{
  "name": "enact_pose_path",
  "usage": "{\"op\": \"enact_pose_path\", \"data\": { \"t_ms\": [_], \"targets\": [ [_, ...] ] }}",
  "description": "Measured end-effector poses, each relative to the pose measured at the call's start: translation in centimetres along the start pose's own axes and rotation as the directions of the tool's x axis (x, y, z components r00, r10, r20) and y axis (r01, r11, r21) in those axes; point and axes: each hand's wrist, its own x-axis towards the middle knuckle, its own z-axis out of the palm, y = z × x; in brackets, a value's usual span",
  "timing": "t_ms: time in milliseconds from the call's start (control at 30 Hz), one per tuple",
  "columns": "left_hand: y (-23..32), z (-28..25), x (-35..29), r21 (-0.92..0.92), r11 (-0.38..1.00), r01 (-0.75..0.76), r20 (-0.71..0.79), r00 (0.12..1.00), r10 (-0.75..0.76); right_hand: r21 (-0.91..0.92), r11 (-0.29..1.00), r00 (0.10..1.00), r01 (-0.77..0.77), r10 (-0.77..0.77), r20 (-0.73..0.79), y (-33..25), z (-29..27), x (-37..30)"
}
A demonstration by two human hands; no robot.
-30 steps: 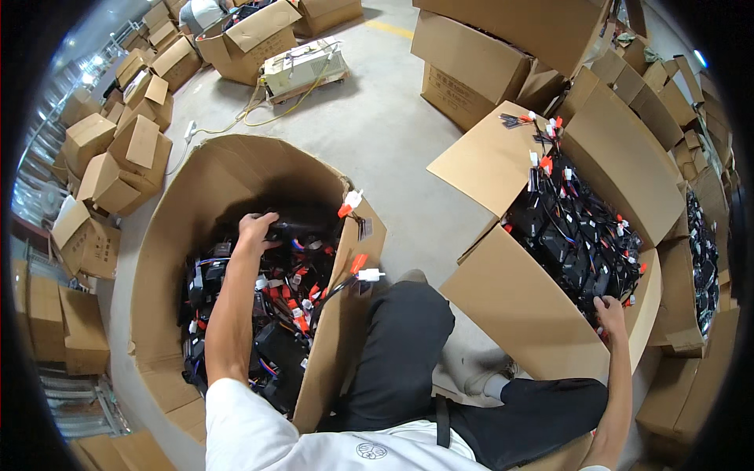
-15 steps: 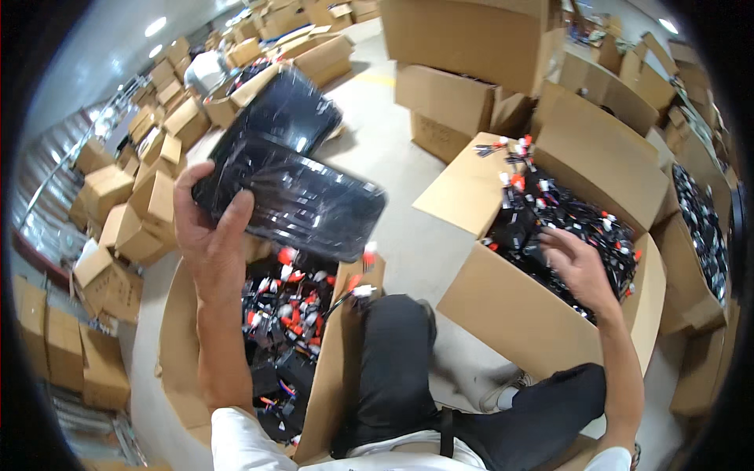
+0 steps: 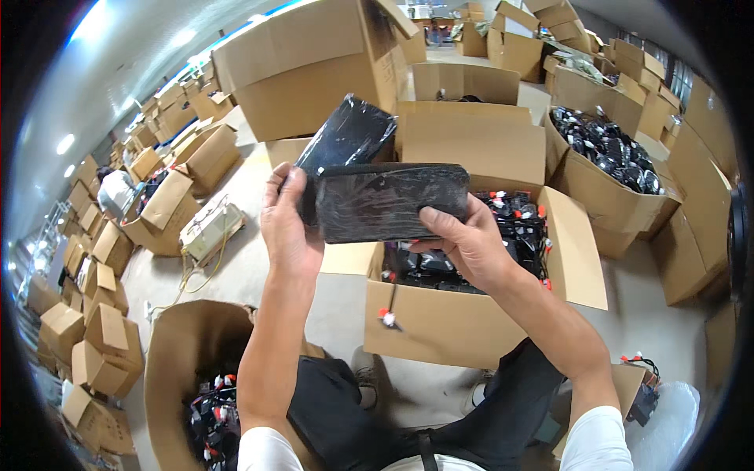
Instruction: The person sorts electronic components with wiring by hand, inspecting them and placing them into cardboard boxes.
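Observation:
Two flat black rectangular devices in clear plastic film are held up in front of me, over the carton between my knees. My left hand (image 3: 290, 212) grips the lower left end of the tilted rear device (image 3: 349, 135). The front device (image 3: 377, 202) lies level across it and hides its lower part. With thumb on its face, my right hand (image 3: 467, 235) holds the front device by its right end. Below them, a thin black cable (image 3: 393, 294) with a white and red connector hangs over the wall of the open carton (image 3: 440, 322), which is full of black cabled units (image 3: 514, 228).
At lower left stands another open carton (image 3: 177, 361) of similar parts. A carton of black units (image 3: 605, 212) stands far right. Big boxes (image 3: 314, 71) rise behind. A beige machine with a cable (image 3: 212, 228) sits on the floor. Someone in white (image 3: 118, 192) is among boxes at left.
My right hand has left the carton's contents and taken hold of the front device. My left hand has moved right with the devices, and the view has swung right.

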Motion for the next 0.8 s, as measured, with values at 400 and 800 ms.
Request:
{"op": "enact_pose_path", "data": {
  "t_ms": [400,800],
  "targets": [
    [-14.9,0.2,-4.8,-0.063,0.886,0.460,-0.026,0.886,-0.462,-0.932,-0.330,0.831,0.147,-0.470,0.298,5.0,-5.6,-1.2],
    [-14.8,-0.7,-4.0,0.102,0.870,0.482,-0.043,0.876,-0.480,-0.922,-0.272,0.830,0.275,-0.417,0.370,7.8,-4.2,-1.1]
  ]
}}
